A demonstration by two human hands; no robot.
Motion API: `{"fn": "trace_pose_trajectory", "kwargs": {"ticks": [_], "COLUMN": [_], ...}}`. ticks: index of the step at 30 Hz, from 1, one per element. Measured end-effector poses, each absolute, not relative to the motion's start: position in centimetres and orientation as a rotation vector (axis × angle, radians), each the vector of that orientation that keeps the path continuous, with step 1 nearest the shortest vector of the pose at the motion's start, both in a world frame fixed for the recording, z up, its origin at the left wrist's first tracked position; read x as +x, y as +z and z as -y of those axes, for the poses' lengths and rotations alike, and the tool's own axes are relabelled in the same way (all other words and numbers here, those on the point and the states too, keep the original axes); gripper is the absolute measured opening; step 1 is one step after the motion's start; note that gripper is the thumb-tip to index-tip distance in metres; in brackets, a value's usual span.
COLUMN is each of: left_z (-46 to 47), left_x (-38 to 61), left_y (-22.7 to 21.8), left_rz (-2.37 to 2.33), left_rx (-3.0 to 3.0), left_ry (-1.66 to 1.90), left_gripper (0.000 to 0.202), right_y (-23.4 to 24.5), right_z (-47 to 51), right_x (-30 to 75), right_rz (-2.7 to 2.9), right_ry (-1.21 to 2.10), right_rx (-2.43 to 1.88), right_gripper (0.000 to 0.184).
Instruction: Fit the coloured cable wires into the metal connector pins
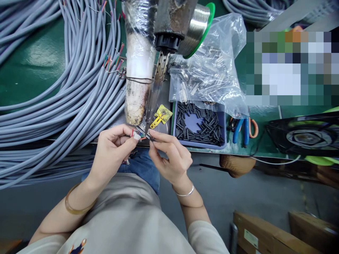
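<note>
My left hand (pixel 112 148) pinches thin coloured wires (pixel 133 133) at the end of a grey cable, fingers closed. My right hand (pixel 169 151) pinches a small metal connector (pixel 144 131) against those wire ends, fingers closed too. Both hands meet just at the near edge of the green bench, under the tip of a fixed soldering iron (pixel 156 84) that points down toward them. A yellow clip (pixel 159 118) lies right behind the hands.
Grey cables (pixel 66 95) in thick bundles cover the left bench. A solder spool (pixel 198 30) and a plastic bag of metal connectors (pixel 209 70) sit behind a blue tray of black sleeves (pixel 198 125). Blue-handled cutters (pixel 245 128) and a fan (pixel 304 135) lie right.
</note>
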State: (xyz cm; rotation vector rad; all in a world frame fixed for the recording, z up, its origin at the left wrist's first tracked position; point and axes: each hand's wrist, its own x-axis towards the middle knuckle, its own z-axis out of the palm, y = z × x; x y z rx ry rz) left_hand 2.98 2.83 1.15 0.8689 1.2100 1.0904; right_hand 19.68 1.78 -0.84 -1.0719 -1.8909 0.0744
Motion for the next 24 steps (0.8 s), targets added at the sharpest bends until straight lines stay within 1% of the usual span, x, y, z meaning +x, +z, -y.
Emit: {"fn": "trace_pose_trajectory", "kwargs": {"ticks": [4, 9, 13, 16, 18, 21, 24], "left_z": [-2.84, -2.65, -2.57, -2.48, -2.4, -2.26, -2.14], "left_x": [3.11, 3.0, 2.89, 2.86, 2.83, 2.75, 2.68], "left_y": [1.54, 1.75, 1.3, 0.98, 0.95, 1.15, 1.39], "left_rz": [-1.215, -1.196, -1.204, -1.193, -1.178, -1.153, -1.138], "left_rx": [0.86, 0.876, 0.869, 0.861, 0.868, 0.882, 0.873], "left_ry": [1.107, 1.114, 1.068, 1.052, 1.05, 1.032, 1.012], "left_gripper": [0.016, 0.017, 0.017, 0.017, 0.017, 0.015, 0.013], "right_y": [-0.76, -0.45, -0.64, -0.87, -0.9, -0.81, -0.69], "right_z": [-1.91, -1.7, -1.62, -1.55, -1.45, -1.27, -1.25], "right_x": [19.63, 19.61, 19.65, 19.75, 19.8, 19.78, 19.67], "right_rz": [1.867, 1.898, 1.953, 1.959, 1.933, 1.819, 1.697], "right_ry": [0.076, 0.012, -0.08, -0.092, -0.049, 0.107, 0.261], "right_rx": [-1.059, -1.044, -1.004, -0.979, -0.978, -1.038, -1.09], "right_gripper": [0.017, 0.023, 0.015, 0.013, 0.017, 0.023, 0.022]}}
